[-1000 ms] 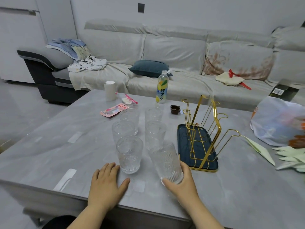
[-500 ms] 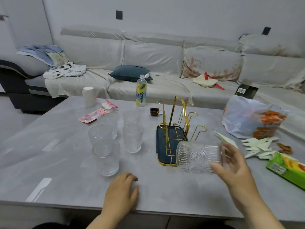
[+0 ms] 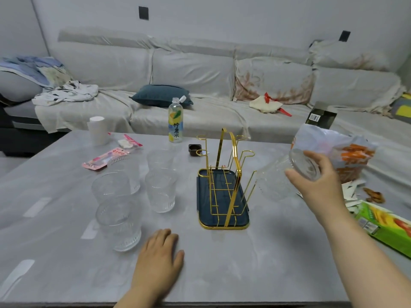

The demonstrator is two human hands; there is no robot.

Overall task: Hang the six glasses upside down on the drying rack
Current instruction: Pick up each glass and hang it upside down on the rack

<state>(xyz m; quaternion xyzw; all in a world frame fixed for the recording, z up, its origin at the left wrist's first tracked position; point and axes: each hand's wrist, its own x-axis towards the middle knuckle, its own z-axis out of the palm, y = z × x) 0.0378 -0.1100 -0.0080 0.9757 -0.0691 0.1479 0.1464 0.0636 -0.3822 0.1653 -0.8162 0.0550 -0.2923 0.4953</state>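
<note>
right hand gripping the tilted glass by its base, mouth aimed down-left at the rack's nearest prong

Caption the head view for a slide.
Right hand tips a glass toward the gold drying rack; five glasses wait upright.

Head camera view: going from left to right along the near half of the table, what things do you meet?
Nearest upright glass → left hand flat on the table → drying rack → tilted glass → right hand holding it → green box.
</note>
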